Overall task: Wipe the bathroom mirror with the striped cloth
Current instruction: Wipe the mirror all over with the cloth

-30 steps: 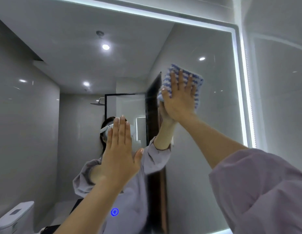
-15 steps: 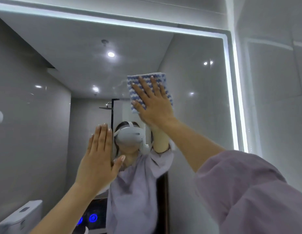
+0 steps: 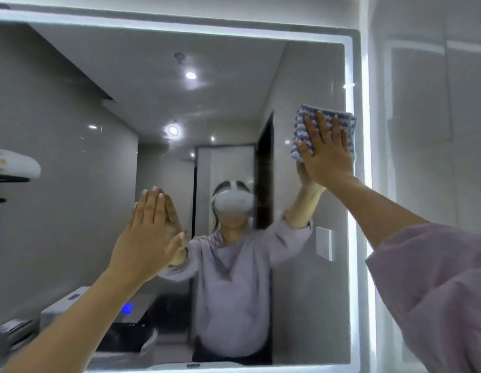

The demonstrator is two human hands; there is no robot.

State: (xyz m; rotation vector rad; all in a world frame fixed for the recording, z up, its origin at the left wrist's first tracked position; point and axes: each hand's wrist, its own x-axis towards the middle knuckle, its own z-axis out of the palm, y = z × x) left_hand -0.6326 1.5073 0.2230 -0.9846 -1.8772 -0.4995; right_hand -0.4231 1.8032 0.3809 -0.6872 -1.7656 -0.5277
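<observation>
My right hand [image 3: 327, 154] has swept the cloth [image 3: 324, 130] back across the mirror [image 3: 234, 103]: half a second ago it was pressed near the top middle of the glass, and now it sits out toward three o'clock, right against the lit strip [image 3: 353, 184] on the mirror's right edge. A second ago it was somewhere between those two spots, so I am running side-to-side strokes along the upper band. The grip here is a flat, spread palm with fingers fanned, pinning the folded blue-and-white striped cloth to the glass instead of closing around it.

My left hand [image 3: 148, 235] is flat too, fingers together, empty, resting on or just off the glass toward eight o'clock; I cannot tell whether it touches. It has barely shifted, so I judge it is only bracing me.

What this means: the upper right part has had its passes, and I have reached the edge. The lower half, around five to seven o'clock, looks not yet covered, so I judge the work is well short of done.
</observation>
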